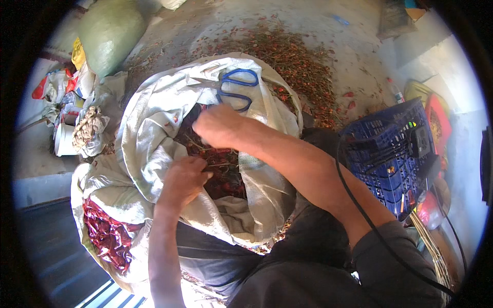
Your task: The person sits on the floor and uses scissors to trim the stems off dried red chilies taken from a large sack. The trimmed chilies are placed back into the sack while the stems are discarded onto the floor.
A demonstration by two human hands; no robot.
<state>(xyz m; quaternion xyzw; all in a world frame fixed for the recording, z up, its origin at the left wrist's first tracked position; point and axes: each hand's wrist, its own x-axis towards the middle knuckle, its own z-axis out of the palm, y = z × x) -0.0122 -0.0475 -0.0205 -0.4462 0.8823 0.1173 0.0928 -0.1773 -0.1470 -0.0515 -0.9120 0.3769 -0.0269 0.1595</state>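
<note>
Before me stands a large white woven sack (148,127) with its rim rolled outward. Dark red dried chillies (223,184) with pale stems lie inside it. My left hand (186,179) is at the near left of the opening, fingers curled over the chillies; whether it pinches a stem I cannot tell. Across the opening, my right hand (217,126) is bent into a fist-like shape, and its fingertips are hidden. Scissors with blue handles (240,79) rest on the far rim, just beyond my right hand. A second woven sack (115,206) at the left holds glossy red chillies (106,235).
Chilli stems and scraps (292,65) are heaped on the floor beyond the sack. A blue plastic crate (385,173) stands at my right, with a black cable (358,210) crossing near my arm. A full green sack (111,34) and a white bucket (64,140) are at the left.
</note>
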